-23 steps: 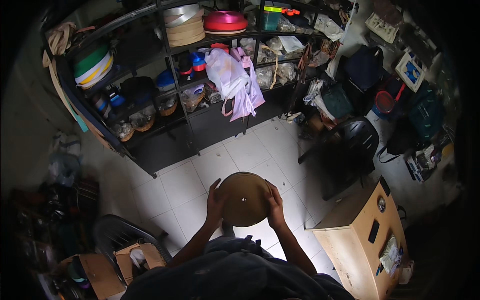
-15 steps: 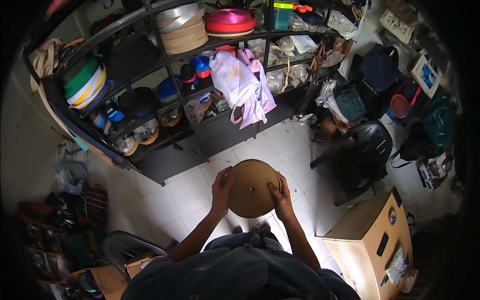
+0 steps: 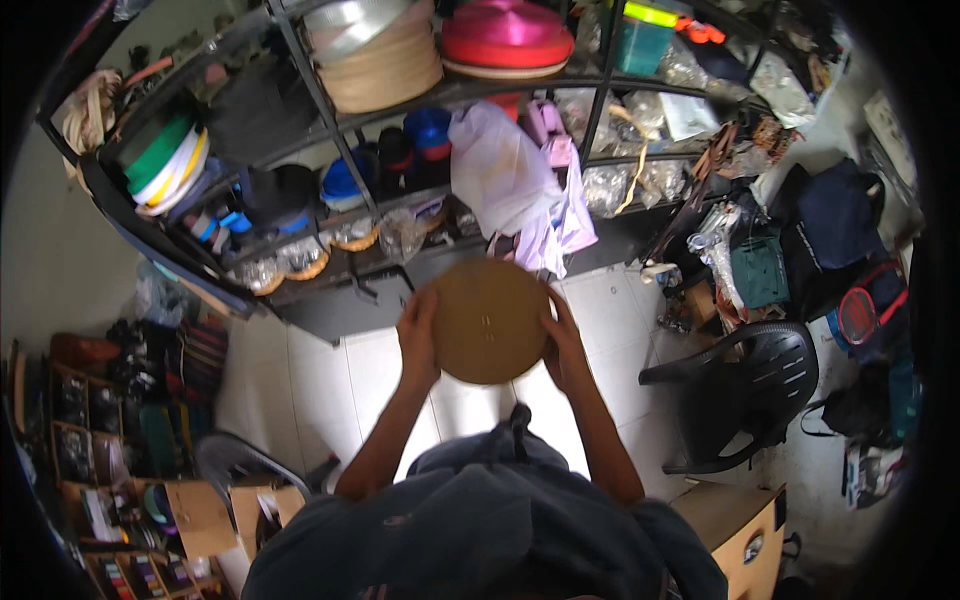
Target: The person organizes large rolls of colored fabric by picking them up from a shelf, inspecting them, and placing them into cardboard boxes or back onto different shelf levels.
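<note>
Between the left hand (image 3: 418,335) and right hand (image 3: 565,345), fingers gripping its rim, a round brown disc (image 3: 490,320) is held up before the shelf rack (image 3: 400,215), not yet placed.

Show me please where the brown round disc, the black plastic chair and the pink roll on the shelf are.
brown round disc (image 3: 489,320), head view, middle of its flat face.
black plastic chair (image 3: 755,375), head view, on its slotted seat.
pink roll (image 3: 507,35), head view, on its top side, upper shelf.
</note>
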Available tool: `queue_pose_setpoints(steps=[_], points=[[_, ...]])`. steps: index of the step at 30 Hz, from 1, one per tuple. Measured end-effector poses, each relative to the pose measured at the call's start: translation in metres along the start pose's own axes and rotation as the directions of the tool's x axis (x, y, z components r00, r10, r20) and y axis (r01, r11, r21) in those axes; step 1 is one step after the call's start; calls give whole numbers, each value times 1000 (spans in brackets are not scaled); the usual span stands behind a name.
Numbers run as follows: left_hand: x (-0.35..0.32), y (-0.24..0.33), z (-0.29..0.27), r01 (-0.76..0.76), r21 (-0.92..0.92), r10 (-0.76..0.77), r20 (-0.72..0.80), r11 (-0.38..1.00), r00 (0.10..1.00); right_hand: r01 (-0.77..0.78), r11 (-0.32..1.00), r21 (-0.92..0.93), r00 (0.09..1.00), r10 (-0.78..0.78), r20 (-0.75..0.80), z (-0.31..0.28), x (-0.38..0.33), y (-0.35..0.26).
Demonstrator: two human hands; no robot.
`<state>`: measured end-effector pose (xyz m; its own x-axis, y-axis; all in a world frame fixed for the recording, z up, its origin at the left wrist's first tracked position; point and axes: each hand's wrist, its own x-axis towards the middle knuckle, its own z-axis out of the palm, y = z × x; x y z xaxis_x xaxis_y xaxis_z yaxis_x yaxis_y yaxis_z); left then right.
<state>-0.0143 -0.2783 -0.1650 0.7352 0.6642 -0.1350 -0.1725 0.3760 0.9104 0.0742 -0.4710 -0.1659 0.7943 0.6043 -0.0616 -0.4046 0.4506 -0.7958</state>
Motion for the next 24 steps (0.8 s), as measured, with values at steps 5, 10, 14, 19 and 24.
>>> queue_pose_setpoints(steps=[5, 10, 14, 19, 24], points=[[30, 20, 29, -97, -81, 83, -165, 992, 983, -75, 983, -167, 975, 108, 195, -9, 71, -32], [46, 31, 21, -206, -81, 177, -275, 975, 945, 0, 923, -384, 928, 143, 344, -13, 137, -48], [55, 32, 0, -267, -154, 202, -342, 951, 918, 72, 846, -528, 944, 113, 311, 17, 203, -83], [62, 48, -19, -314, -99, 235, -465, 944, 854, 837, 128, -532, 524, -470, 710, 99, 285, -137], [95, 56, -45, -308, -126, 217, -470, 943, 856, 789, -504, -351, 145, -403, 904, 180, 350, -181]])
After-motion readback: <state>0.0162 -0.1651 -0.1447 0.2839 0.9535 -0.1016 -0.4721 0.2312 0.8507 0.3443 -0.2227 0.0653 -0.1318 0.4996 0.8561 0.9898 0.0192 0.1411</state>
